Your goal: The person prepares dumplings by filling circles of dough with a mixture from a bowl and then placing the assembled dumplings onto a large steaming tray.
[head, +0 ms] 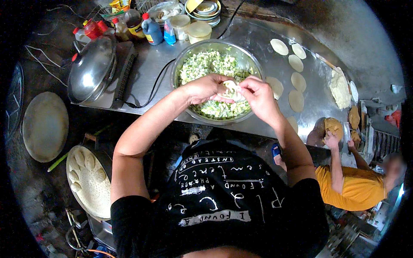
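Note:
Over a large steel bowl (258,66) of chopped green-and-white filling (206,63), my left hand (209,87) cradles a round dough wrapper (237,96) with filling showing in its middle. The thumb and fingers of my right hand (256,92) pinch the wrapper's right edge. Its rim is partly gathered, and the centre is still uncovered. To the right of the bowl, several flat dough rounds (296,101) lie on the steel table (243,35). A larger round (275,87) sits partly behind my right hand.
A lidded steel wok (92,72) stands on a stove at left. Bottles (152,30), tubs (199,32) and stacked dishes line the back. A steamer tray (92,193) at lower left holds several shaped buns (100,175). At right, a person in orange (351,187) presses brown dough (334,125), near pale dough (339,88).

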Demonstrator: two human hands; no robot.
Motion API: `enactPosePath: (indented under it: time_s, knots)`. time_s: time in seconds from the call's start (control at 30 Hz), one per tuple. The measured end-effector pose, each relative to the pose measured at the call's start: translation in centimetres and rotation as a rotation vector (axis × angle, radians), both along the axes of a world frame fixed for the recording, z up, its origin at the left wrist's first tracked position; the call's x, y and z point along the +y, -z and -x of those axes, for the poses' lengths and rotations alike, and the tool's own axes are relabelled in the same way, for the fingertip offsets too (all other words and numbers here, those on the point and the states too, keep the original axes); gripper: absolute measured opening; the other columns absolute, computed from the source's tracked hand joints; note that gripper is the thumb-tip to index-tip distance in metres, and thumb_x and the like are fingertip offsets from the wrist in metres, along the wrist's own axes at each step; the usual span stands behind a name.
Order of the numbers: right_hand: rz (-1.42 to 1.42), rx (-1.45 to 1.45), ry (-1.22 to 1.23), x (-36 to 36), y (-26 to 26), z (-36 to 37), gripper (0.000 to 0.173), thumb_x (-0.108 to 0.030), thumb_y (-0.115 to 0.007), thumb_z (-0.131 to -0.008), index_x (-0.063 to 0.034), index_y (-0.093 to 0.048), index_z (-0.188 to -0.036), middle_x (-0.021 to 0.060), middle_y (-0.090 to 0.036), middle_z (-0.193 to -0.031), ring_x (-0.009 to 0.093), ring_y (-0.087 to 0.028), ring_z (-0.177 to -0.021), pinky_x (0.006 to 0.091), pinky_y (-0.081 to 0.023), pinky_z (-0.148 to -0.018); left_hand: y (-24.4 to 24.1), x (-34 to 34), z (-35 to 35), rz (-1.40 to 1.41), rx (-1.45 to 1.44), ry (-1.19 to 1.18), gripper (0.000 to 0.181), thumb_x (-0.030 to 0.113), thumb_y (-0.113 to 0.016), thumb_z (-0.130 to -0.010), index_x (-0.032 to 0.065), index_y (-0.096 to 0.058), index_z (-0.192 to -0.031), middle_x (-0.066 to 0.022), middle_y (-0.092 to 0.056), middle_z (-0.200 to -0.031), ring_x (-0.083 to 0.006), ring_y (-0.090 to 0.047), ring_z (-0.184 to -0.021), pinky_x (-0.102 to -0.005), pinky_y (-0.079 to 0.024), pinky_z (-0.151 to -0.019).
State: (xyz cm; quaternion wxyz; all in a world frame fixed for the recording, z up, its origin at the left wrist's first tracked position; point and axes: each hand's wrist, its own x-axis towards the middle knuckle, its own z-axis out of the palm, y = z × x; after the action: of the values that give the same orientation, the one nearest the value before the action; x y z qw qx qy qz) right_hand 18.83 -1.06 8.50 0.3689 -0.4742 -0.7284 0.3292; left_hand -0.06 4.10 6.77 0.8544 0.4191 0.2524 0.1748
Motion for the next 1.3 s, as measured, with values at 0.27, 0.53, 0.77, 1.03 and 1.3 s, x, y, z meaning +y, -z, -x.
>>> enactPosePath:
  time_s: [0.27, 0.53, 0.77, 1.03, 1.3]
  knots:
    - [-0.376, -0.313, -0.007, -0.9, -0.4, 0.1, 0.008, -0.002, -0.06, -0.076, -0.0005, -0.059, -0.084, 0.0114, -0.055, -0.082, 0.03, -0.058, -0.074, 0.0362, -0.047, -0.065, -0.5, 0.3, 0.0, 0.203, -0.039, -0.02, 0.042, 0.011, -0.04, -0.093, -0.0063, -0.031, -0.13, -0.0177, -0.047, -0.12, -0.0233, -0.055, -0.104, -0.0349, -0.051, -0.088]
    - [-0.109, -0.213, -0.107, 0.7, -1.3, -0.6, 0.008, -0.005, -0.059, -0.078, -0.0006, -0.055, -0.083, 0.0121, -0.053, -0.081, 0.031, -0.057, -0.077, 0.0386, -0.046, -0.066, -2.6, -0.8, -0.4, -0.125, 0.147, 0.075, 0.04, 0.008, -0.038, -0.091, -0.0074, -0.035, -0.127, -0.0166, -0.049, -0.117, -0.0214, -0.056, -0.101, -0.0308, -0.053, -0.081]
    - [-0.081, -0.137, 0.022, 0.1, -0.5, 0.1, 0.006, -0.003, -0.059, -0.077, 0.0011, -0.057, -0.082, 0.0138, -0.057, -0.079, 0.031, -0.058, -0.073, 0.0382, -0.046, -0.065, 0.4, 0.2, 0.0, -0.042, -0.002, 0.03, 0.046, 0.0, -0.041, -0.088, -0.0077, -0.028, -0.132, -0.0161, -0.047, -0.122, -0.0234, -0.054, -0.107, -0.0321, -0.048, -0.092]
    - [-0.426, -0.29, 0.056, -0.2, 0.7, 0.5, 0.012, -0.005, -0.061, -0.075, -0.0021, -0.059, -0.086, 0.0099, -0.056, -0.083, 0.029, -0.058, -0.076, 0.0371, -0.048, -0.064, 0.2, 0.2, -0.5, 0.05, 0.014, -0.058, 0.045, 0.002, -0.042, -0.088, -0.0101, -0.029, -0.13, -0.0171, -0.051, -0.116, -0.024, -0.056, -0.103, -0.034, -0.047, -0.093]
    - [-0.464, -0.36, -0.04, 0.6, -1.3, 0.1, 0.009, -0.004, -0.059, -0.073, -0.0021, -0.058, -0.082, 0.0082, -0.053, -0.079, 0.027, -0.056, -0.077, 0.037, -0.047, -0.064, 0.0, 0.1, -1.0, -0.153, 0.092, 0.055, 0.047, 0.007, -0.043, -0.089, -0.0082, -0.029, -0.13, -0.0168, -0.047, -0.121, -0.0224, -0.057, -0.099, -0.033, -0.052, -0.086]
